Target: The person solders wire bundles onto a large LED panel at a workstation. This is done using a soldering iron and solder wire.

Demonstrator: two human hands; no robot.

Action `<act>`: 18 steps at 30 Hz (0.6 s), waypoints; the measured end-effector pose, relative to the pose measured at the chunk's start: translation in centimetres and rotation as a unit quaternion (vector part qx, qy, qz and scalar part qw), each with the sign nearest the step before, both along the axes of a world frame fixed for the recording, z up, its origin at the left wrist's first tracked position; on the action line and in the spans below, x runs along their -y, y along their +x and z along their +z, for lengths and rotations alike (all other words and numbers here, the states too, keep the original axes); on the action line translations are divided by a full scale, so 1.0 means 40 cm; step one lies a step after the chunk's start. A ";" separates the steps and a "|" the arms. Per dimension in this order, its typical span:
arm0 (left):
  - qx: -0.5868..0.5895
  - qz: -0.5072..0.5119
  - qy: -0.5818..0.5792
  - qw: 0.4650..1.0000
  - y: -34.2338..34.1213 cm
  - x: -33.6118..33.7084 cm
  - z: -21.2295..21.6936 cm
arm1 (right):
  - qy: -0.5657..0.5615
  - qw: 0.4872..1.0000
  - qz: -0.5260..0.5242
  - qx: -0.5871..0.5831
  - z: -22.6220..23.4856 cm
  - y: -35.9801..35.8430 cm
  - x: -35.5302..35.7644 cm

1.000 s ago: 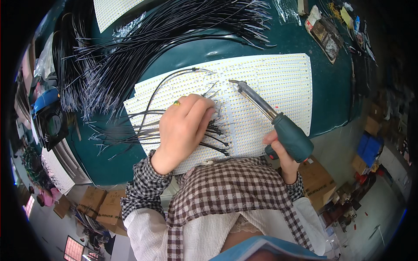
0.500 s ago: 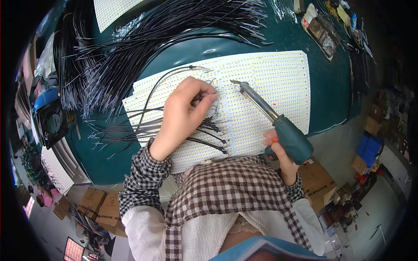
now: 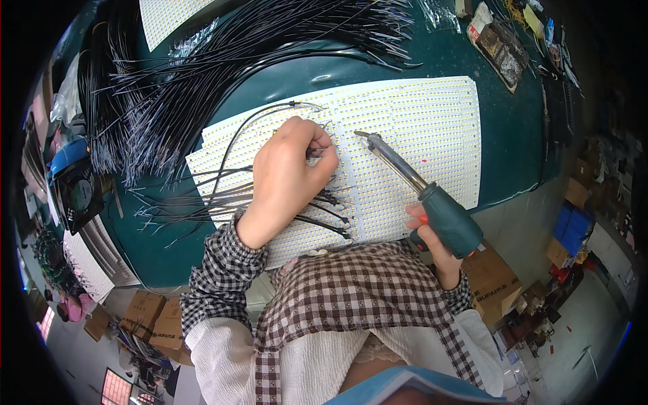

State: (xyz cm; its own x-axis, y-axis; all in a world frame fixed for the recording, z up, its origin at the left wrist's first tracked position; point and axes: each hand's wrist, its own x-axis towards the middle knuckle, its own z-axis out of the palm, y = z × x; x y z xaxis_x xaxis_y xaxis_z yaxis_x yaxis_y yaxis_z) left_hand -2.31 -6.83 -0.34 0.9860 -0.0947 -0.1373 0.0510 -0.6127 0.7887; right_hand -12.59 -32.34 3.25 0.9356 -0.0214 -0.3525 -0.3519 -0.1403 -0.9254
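My right hand [image 3: 439, 248] grips the dark green handle of a gun-shaped soldering iron [image 3: 440, 212]. Its metal barrel slants up and left, with the tip over the LED boards [image 3: 418, 135], just right of my left fingertips. My left hand [image 3: 290, 172] is closed in a pinch on a black wire, mostly hidden by the fingers, near the seam of the boards. Several black wires [image 3: 202, 204] with stripped ends lie under and beside that hand, running left across the white boards. One black wire [image 3: 236, 138] curves above the hand to the upper board edge.
Large bundles of black wires [image 3: 223, 74] cover the back left of the green table [image 3: 162, 253]. A black fan [image 3: 82, 192] stands at the left edge. At the back right lies a dirty, dark block on a tray [image 3: 498, 50]. Cardboard boxes [image 3: 489, 277] stand below the table.
The soldering iron has shifted slightly left and down, bringing its tip closer to my left fingertips. My left fingers have moved a little, still pinched.
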 end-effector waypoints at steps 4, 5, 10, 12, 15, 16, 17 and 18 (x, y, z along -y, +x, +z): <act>-0.006 -0.006 0.016 1.000 0.004 0.001 0.003 | 0.012 1.000 -0.020 -0.012 -0.001 -0.010 -0.003; -0.002 -0.010 0.009 1.000 0.005 0.001 0.002 | 0.009 0.999 -0.025 -0.021 0.001 -0.011 -0.003; 0.013 -0.022 -0.001 1.000 0.003 -0.001 -0.003 | -0.013 1.000 0.025 0.009 -0.012 -0.013 0.005; 0.001 -0.038 0.002 0.999 0.007 -0.005 0.004 | -0.014 0.998 0.045 0.030 -0.018 -0.017 0.009; -0.013 -0.045 0.004 0.999 0.014 -0.010 0.006 | -0.027 0.998 0.049 0.018 -0.017 -0.026 0.009; -0.013 -0.046 0.003 0.999 0.016 -0.011 0.004 | -0.025 0.999 0.037 0.009 -0.017 -0.028 0.007; -0.015 -0.048 0.000 0.999 0.017 -0.011 0.002 | -0.024 0.999 0.026 0.001 -0.018 -0.030 0.005; -0.019 -0.050 -0.001 0.999 0.018 -0.013 0.002 | -0.024 0.999 0.026 0.001 -0.018 -0.029 0.003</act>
State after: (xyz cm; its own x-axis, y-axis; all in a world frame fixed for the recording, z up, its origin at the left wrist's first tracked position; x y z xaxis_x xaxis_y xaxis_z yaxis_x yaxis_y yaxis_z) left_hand -1.61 -6.33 -0.28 0.9659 -0.1925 -0.1732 0.0191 -0.6139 0.7892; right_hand -13.77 -32.45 2.51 0.9364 0.0108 -0.3508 -0.3416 -0.2017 -0.9180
